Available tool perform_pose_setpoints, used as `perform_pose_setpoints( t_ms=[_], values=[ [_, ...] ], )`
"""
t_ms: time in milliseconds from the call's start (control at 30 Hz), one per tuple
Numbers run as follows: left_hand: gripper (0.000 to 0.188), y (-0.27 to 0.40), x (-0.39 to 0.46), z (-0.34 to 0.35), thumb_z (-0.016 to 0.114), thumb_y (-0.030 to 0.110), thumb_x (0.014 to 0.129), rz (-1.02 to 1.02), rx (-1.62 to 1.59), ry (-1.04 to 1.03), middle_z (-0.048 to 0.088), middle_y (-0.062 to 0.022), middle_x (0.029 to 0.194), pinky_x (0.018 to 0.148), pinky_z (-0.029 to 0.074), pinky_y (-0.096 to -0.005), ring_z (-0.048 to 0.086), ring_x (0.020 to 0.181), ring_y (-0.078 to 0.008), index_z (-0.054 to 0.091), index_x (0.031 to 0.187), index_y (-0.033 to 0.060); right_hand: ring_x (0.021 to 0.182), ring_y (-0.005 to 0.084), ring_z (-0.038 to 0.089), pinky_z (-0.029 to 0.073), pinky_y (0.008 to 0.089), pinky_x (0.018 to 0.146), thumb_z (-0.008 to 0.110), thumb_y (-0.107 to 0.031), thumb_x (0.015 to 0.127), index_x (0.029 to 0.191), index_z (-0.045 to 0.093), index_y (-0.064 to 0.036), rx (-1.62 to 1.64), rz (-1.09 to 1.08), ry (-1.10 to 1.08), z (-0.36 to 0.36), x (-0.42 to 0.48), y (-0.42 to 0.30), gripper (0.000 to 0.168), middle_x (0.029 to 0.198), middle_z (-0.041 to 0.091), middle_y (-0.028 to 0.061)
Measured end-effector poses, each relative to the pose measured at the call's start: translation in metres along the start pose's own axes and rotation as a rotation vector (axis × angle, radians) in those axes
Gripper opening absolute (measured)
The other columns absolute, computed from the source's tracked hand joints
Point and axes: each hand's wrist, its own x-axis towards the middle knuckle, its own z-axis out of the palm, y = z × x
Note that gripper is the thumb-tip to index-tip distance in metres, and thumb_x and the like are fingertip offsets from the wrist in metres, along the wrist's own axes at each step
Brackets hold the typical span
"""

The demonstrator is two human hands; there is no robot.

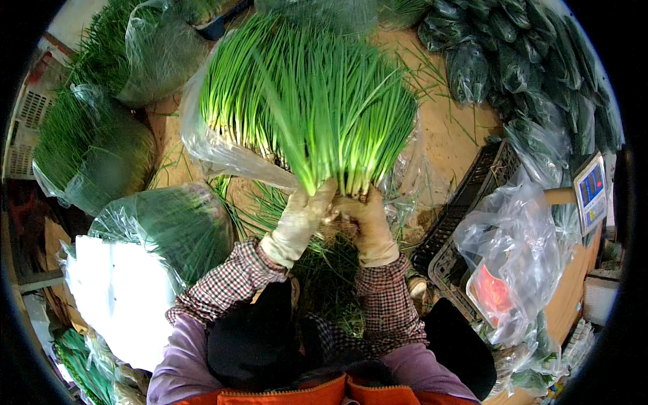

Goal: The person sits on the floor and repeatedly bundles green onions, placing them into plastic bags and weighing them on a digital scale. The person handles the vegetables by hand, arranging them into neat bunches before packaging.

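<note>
My left hand, in a pale, soiled glove, is closed around the root ends of a bunch of thin green onions. Beside it, my right hand, gloved the same way, grips the pale lower ends of more green onions. The two hands almost meet at the roots, and the leaves fan out away from me. Behind and left, more green onions lie in an opened clear plastic bag. Motion blurs the left bunch, and my fingertips are partly hidden.
Bagged greens stand on the left, near a bright white sheet stack. Many dark bagged vegetables are piled at the far right. A black plastic crate, clear bags and a digital scale display are on the right.
</note>
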Motion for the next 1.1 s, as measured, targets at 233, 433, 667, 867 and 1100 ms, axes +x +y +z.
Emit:
perform_pose_setpoints(
  t_ms=[233,433,667,867,1100],
  values=[
    [0.030,-0.102,0.057,-0.037,0.043,0.016,0.087,0.423,1.274,-0.275,0.049,-0.0093,0.083,0.064,0.045,-0.0282,0.051,0.076,-0.0190,0.047,0.113,0.0019,0.086,0.0153,0.053,0.043,0.0282,0.077,0.058,-0.009,0.076,0.098,0.053,-0.003,0.131,0.254,0.036,-0.004,0.014,0.034,0.024,0.090,0.056,0.0042],
    [0.031,0.023,0.041,-0.043,0.050,0.020,0.084,-0.178,0.541,-0.023,0.058,-0.0136,0.097,0.062,0.051,-0.0279,0.060,0.076,-0.0199,0.050,0.108,-0.0003,0.080,0.0163,0.059,0.049,0.0265,0.067,0.058,-0.007,0.076,0.103,0.056,-0.001,0.327,0.331,-0.019,-0.035,0.018,0.030,0.027,0.094,0.060,0.0074],
    [0.040,-0.017,0.041,-0.002,0.058,0.014,0.081,-0.322,0.054,-0.353,0.053,-0.0101,0.105,0.075,0.046,-0.0297,0.053,0.086,-0.0171,0.044,0.116,0.0004,0.088,0.0161,0.056,0.044,0.0270,0.078,0.062,-0.002,0.071,0.108,0.049,-0.003,-0.021,0.072,0.052,-0.016,0.000,0.017,0.039,0.100,0.058,0.0075],
    [0.042,0.028,-0.007,0.022,0.061,0.006,0.076,-0.198,-0.316,-0.395,0.054,-0.0092,0.106,0.074,0.050,-0.0292,0.055,0.092,-0.0174,0.045,0.116,0.0038,0.085,0.0203,0.052,0.043,0.0312,0.075,0.057,-0.040,0.078,0.108,0.048,0.000,-0.465,-0.122,0.009,0.003,-0.025,-0.034,0.050,0.098,0.054,0.0116],
    [0.034,0.121,-0.034,0.056,0.056,-0.006,0.072,-0.143,-0.502,-0.390,0.058,-0.0110,0.096,0.073,0.052,-0.0332,0.060,0.085,-0.0215,0.051,0.106,0.0005,0.083,0.0299,0.054,0.043,0.0341,0.073,0.050,-0.034,0.084,0.099,0.050,0.001,-0.533,-0.727,0.204,0.020,-0.024,-0.084,0.039,0.094,0.055,0.0166]
  ],
)
